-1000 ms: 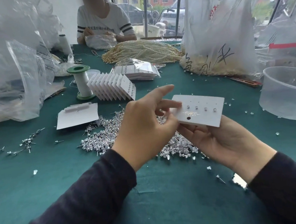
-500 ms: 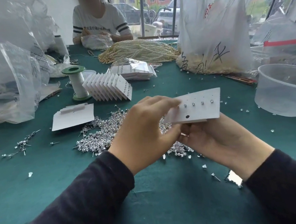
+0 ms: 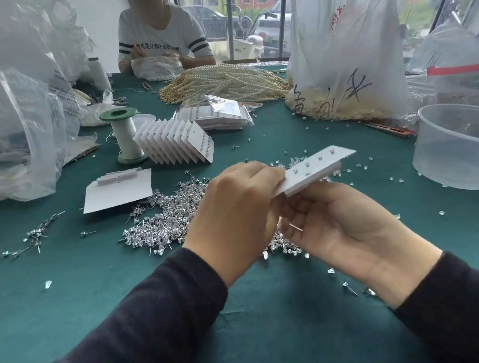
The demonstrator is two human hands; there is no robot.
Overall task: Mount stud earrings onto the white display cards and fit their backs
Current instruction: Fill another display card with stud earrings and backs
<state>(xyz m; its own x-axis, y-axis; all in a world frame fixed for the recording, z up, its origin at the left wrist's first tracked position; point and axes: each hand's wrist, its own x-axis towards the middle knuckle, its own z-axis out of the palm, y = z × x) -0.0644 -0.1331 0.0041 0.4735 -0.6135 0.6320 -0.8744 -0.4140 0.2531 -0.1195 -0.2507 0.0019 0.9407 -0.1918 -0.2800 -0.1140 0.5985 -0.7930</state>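
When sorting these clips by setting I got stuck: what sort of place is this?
Probably a small jewellery-packing workshop: a heap of loose silver stud earrings on the green cloth-covered table, a fanned row of white display cards, and a pile of cream pearl strands.

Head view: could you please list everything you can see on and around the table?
card: one, white, tilted, held up at centre
mounted studs: four, silver, in a row on the card
loose studs: heap, silver, centre, below the card
fanned cards: one row, white, behind the heap
loose card: one, white, left of the heap
spool: one, white with green ends, left of the fanned cards
bagged cards: one stack, white, behind the fanned cards
pearls: heap, cream, far centre
tub: one, clear, right
bags: several, clear, left and far right
table: one, green cloth
person: one, white striped top, far side
left hand: grips the card's left end
right hand: holds the card from below
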